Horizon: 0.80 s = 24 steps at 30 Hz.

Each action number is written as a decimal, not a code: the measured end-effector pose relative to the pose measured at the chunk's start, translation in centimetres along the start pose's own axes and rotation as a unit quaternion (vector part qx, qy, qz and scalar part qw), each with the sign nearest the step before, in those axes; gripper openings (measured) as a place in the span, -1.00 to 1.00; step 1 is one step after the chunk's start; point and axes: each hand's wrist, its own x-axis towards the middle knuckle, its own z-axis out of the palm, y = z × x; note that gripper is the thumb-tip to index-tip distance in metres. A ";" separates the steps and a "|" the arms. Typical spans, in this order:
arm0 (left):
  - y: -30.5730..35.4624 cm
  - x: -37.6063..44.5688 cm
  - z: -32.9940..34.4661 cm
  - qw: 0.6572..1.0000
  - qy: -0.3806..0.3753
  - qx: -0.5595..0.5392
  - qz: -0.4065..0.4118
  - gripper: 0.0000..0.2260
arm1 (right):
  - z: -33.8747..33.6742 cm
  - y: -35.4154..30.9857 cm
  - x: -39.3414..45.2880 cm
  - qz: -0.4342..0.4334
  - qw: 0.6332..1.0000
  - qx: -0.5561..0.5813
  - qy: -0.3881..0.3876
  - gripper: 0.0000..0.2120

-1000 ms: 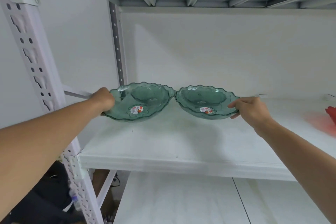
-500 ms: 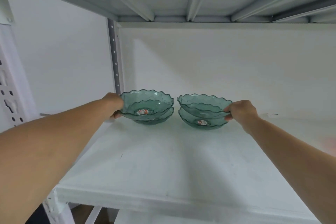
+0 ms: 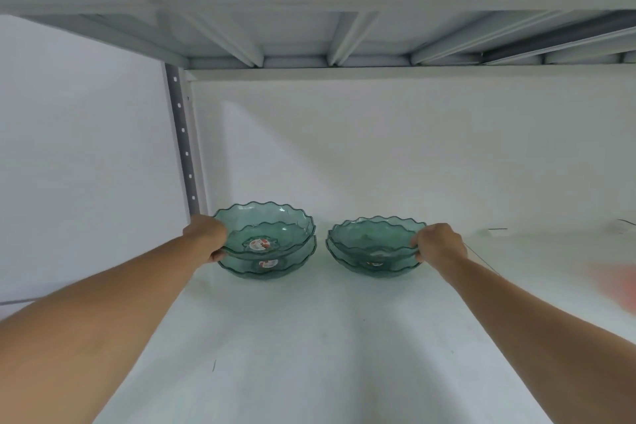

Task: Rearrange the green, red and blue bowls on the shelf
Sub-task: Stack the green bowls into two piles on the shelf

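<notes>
Two small stacks of clear green bowls with wavy rims stand side by side at the back of the white shelf. My left hand grips the left rim of the upper green bowl of the left stack, which sits tilted in the lower bowl. My right hand grips the right rim of the upper green bowl of the right stack, nested in another green bowl. No blue bowl is in view.
A perforated white upright rises just behind the left stack. The upper shelf's ribbed underside hangs overhead. A blurred red patch shows at the far right edge of the shelf.
The view rose to this upper shelf. The two green bowls I hold moved up from the lower shelf and now rest on two other green bowls.
</notes>
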 end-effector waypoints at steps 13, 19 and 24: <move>-2.6 2.1 3.5 0.994 0.102 0.024 -0.002 -0.54 | 2.4 2.5 2.0 -0.067 0.998 -0.014 0.009 -0.65; -3.4 3.2 4.0 0.993 0.118 -0.003 0.009 -0.56 | 2.5 3.5 2.6 -0.118 0.993 -0.004 0.029 -0.76; -3.8 2.3 4.3 0.944 0.230 0.109 0.211 -0.63 | 1.8 4.3 1.6 -0.130 0.990 0.032 0.044 -0.70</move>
